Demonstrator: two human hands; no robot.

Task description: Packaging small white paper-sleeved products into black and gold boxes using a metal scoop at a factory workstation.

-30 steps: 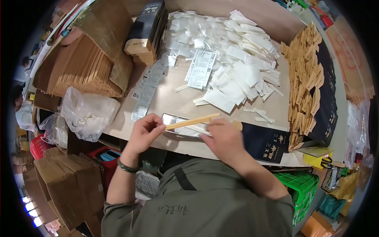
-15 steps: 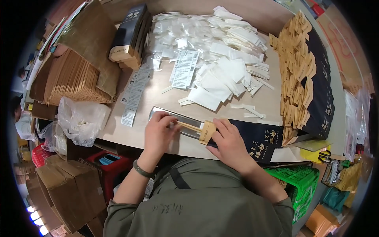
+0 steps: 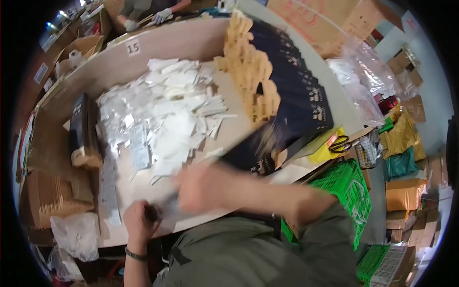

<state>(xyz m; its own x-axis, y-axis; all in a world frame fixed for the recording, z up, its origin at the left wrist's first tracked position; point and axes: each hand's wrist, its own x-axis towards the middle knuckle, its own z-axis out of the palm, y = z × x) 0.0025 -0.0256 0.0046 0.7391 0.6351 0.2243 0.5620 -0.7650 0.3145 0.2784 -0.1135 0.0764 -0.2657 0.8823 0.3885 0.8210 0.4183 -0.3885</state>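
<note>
My left hand point(image 3: 138, 221) is clenched at the near edge of the pale wooden bench point(image 3: 191, 45), gripping the end of a small dark, flat sleeve point(image 3: 154, 213). My right hand point(image 3: 198, 187) sweeps across just beside it, too blurred for me to tell whether it is closed on anything; it may be carrying a thin pale strip, but I cannot be sure. To do this well, I judge the left hand should hold the sleeve's mouth steady and flat on the bench while the right comes in straight along its length.

Beyond the hands lies a loose heap of white paper and clear plastic packets point(image 3: 162, 107). To the right runs a fanned row of dark navy sleeves with tan wooden tips point(image 3: 287, 86). A stack of brown cardboard pieces point(image 3: 50, 198) sits at my left, and yellow-handled scissors point(image 3: 338, 143) rest near the bench's right corner.
</note>
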